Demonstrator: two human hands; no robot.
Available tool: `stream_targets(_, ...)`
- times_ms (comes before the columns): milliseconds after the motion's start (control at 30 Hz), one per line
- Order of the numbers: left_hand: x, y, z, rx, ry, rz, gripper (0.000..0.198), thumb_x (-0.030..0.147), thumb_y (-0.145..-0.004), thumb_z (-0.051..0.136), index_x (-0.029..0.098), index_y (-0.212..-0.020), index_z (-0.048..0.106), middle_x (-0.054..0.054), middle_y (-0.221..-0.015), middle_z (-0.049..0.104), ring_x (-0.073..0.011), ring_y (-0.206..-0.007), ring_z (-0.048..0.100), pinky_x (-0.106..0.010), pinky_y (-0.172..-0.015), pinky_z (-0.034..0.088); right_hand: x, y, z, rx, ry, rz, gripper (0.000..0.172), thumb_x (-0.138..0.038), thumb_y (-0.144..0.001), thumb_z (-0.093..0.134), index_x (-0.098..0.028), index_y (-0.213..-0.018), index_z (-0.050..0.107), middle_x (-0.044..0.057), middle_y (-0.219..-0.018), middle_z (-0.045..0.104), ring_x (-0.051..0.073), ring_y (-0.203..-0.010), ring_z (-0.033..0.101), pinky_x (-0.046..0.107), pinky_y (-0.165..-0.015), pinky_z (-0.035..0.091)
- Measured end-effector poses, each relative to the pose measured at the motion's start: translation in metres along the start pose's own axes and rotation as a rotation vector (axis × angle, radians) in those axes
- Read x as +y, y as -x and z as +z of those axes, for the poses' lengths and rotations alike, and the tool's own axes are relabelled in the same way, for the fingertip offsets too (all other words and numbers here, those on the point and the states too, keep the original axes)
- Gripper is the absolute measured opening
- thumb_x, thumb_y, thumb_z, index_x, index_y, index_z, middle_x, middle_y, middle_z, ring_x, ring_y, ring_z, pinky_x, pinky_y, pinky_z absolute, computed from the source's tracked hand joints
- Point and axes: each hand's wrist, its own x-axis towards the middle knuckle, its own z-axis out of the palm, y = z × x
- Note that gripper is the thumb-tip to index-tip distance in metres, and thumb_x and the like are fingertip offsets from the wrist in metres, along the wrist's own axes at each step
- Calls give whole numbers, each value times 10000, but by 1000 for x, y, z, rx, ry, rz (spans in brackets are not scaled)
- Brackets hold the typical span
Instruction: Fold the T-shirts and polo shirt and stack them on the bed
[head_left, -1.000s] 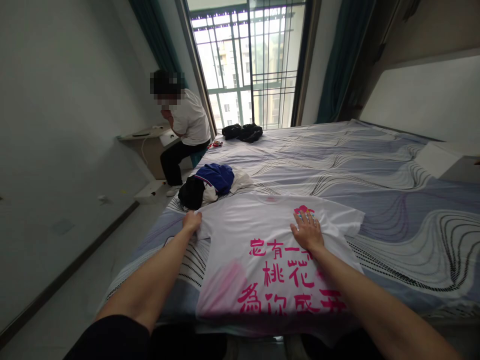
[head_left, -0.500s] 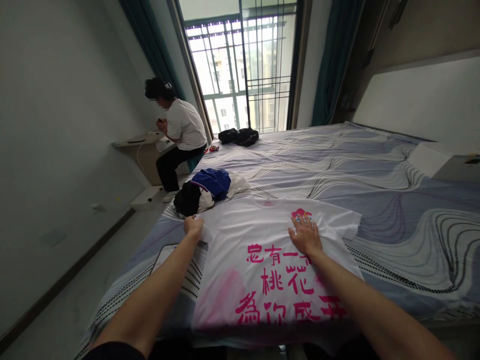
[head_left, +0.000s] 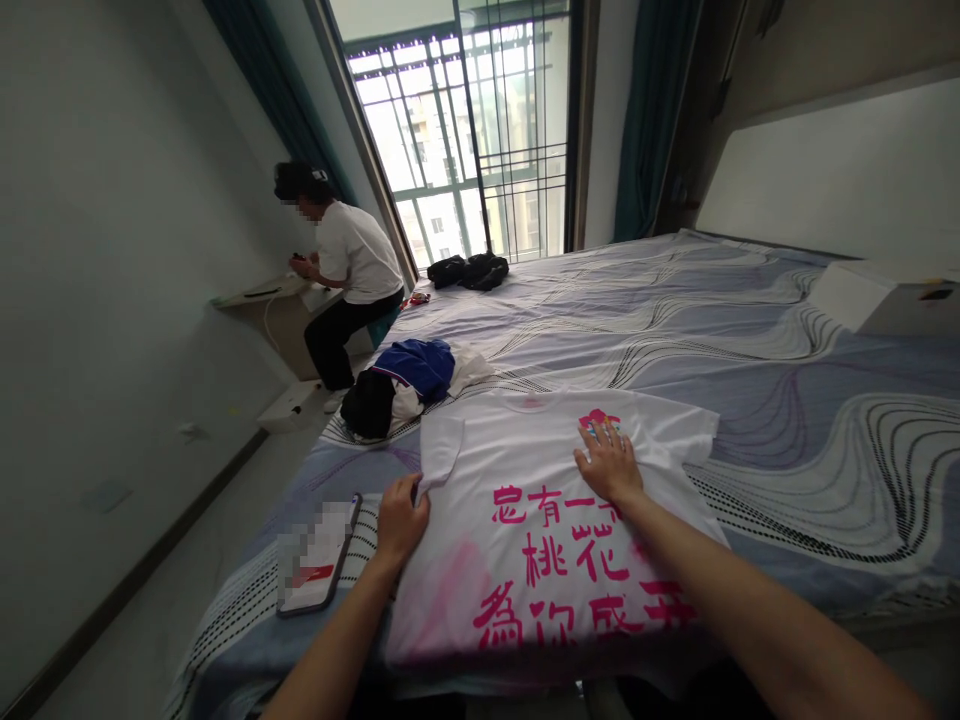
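Observation:
A white T-shirt (head_left: 525, 470) with pink printed characters lies flat on the bed, chest up, its hem over the near edge. My left hand (head_left: 401, 520) rests at the shirt's left side seam below the sleeve, fingers curled onto the fabric edge. My right hand (head_left: 609, 465) lies flat with fingers spread on the upper chest, just below a small pink print. The left sleeve (head_left: 441, 452) sticks out loose above my left hand.
A phone (head_left: 319, 555) lies on the bed left of my left hand. A heap of blue, black and white clothes (head_left: 405, 385) sits beyond the shirt, dark clothes (head_left: 469, 270) farther back. Another person (head_left: 341, 285) sits at a wall shelf near the window.
My left hand has slid from the sleeve tip down toward me to the shirt's side seam, uncovering the phone. The right hand has stayed in place on the chest.

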Motion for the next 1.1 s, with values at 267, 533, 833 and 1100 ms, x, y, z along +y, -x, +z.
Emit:
stream_targets(267,7,-7,0,75,36,-81,85,279,-865,496,233,-808,540,-6,-717,585,-191,-667,558,-308,-667,408,-1,0,0,-17,6,7,576,-456,-988,354,-281,-1535,386,70,-1628,313,282,-1500,204,483,-1194,95)
stream_targets(533,-9,2,2,159,86,-113,195,271,-820,532,199,-995,582,-73,-952,591,-229,-868,587,-351,-807,467,0,1,-3,-11,-9,4,572,-450,-975,390,-273,-1518,417,73,-1613,343,289,-1490,221,478,-1189,112)
stream_targets(833,-13,1,5,65,142,-98,157,182,-797,493,237,-861,625,-39,-973,653,-203,-827,620,-323,-748,451,-102,-29,-23,-97,-351,43,367,-235,-916,452,-208,-1182,703,124,-1289,653,274,-1222,530,447,-1096,264)
stream_targets(1100,-14,2,5,74,176,-147,131,216,-847,512,244,-949,589,-46,-943,674,-223,-839,642,-333,-725,447,-250,-70,4,-128,-477,-19,461,-544,-853,629,-220,-1177,691,133,-1242,650,307,-1191,515,412,-979,358)
